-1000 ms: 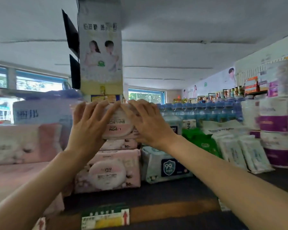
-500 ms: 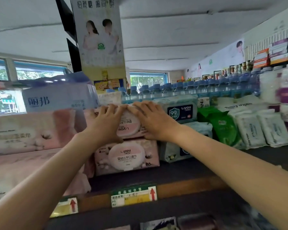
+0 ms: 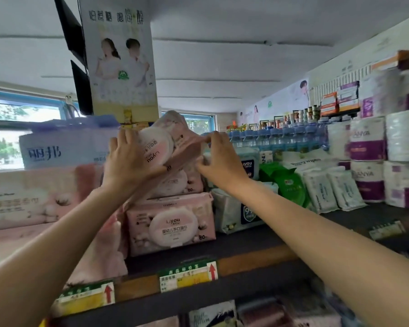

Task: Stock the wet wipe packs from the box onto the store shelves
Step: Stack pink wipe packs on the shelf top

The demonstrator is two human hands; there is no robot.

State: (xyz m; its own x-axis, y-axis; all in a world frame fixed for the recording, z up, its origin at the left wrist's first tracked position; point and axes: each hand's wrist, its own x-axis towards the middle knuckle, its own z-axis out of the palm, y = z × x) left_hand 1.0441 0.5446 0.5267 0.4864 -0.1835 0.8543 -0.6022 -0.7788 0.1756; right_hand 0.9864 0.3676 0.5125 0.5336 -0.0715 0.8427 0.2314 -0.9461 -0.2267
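Two hands on one pink wet wipe pack (image 3: 168,145), held tilted above the pink stack (image 3: 172,223) on the top shelf (image 3: 246,241). Left hand (image 3: 128,164) closed on the pack's left end, palm against the round lid, fingers wrapped over the upper edge. Right hand (image 3: 222,159) pinches the right end seam between thumb and fingertips. Pack's long axis runs left to right but canted, its right end tipped up and its face turned toward the camera; lid print reads upside down. Pack sits directly over the stack, between both grips. Judgement: next move needs levelling, then lowering flat onto the pack below. Blue-labelled packs (image 3: 243,208) stand just beside on the right.
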